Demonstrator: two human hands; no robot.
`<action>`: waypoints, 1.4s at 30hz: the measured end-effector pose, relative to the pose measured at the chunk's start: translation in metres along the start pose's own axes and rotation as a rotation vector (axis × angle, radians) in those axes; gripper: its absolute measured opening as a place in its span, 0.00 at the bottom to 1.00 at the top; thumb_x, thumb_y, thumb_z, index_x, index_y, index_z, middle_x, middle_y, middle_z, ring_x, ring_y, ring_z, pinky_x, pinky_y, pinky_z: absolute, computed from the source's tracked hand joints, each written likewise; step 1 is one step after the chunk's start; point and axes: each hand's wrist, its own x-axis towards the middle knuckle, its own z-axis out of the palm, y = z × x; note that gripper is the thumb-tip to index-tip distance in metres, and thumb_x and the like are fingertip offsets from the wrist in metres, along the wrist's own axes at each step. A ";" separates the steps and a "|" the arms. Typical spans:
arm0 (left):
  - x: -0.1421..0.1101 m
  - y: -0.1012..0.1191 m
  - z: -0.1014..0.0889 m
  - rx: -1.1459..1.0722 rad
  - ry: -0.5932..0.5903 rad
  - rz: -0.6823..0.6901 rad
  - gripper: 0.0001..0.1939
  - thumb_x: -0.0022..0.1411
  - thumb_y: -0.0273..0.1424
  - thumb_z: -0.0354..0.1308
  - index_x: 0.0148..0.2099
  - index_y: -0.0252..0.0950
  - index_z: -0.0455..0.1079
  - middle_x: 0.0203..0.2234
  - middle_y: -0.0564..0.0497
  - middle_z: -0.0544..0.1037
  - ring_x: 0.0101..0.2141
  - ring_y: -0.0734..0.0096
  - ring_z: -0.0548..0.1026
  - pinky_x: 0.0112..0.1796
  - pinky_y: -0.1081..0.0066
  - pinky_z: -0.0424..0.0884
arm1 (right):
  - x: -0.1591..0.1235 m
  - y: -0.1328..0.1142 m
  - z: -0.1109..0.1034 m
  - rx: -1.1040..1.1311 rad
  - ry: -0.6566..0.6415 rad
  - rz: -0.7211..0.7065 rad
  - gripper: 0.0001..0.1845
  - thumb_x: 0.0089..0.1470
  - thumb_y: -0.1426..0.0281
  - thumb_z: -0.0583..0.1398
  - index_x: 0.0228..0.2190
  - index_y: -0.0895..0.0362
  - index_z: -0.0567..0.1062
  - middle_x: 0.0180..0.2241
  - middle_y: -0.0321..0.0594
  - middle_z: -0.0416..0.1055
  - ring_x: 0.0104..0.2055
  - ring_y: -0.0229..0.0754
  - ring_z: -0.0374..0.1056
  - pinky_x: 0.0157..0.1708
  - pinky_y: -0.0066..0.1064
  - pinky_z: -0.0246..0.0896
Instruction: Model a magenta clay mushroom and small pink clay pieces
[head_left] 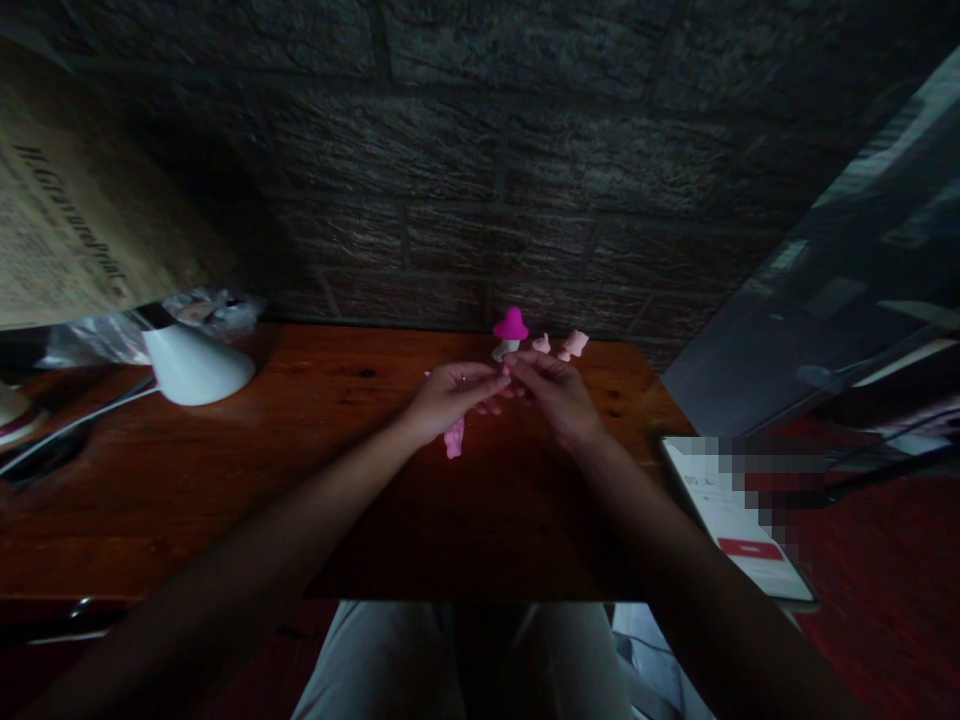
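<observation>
My left hand (457,395) and my right hand (553,392) meet above the wooden table, fingertips pinched together. Between them is a small pink piece (506,371) that looks like modelling clay; the fingers cover most of it. Below my left hand lies a pink lump (454,440) of similar material, partly hidden. Just beyond the fingers stands a little mushroom figure (511,326) with a magenta cap and a whitish stem. To its right sit a small pale pink piece (541,343) and a larger pale pink block-like piece (575,344).
A white lamp-like base (196,362) with a cable stands on the wooden table (322,400) at left, under a printed brown paper shade (82,200). Clear plastic wrapping (97,340) lies behind. A tablet (731,525) rests at the right edge. A dark brick wall (450,180) closes the back.
</observation>
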 end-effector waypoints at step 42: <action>0.003 -0.007 -0.007 -0.049 -0.005 -0.013 0.14 0.63 0.40 0.60 0.38 0.33 0.75 0.30 0.47 0.81 0.27 0.76 0.76 0.31 0.74 0.71 | 0.001 0.000 -0.004 0.038 -0.044 0.107 0.13 0.41 0.56 0.71 0.26 0.51 0.81 0.25 0.34 0.70 0.27 0.35 0.59 0.26 0.29 0.53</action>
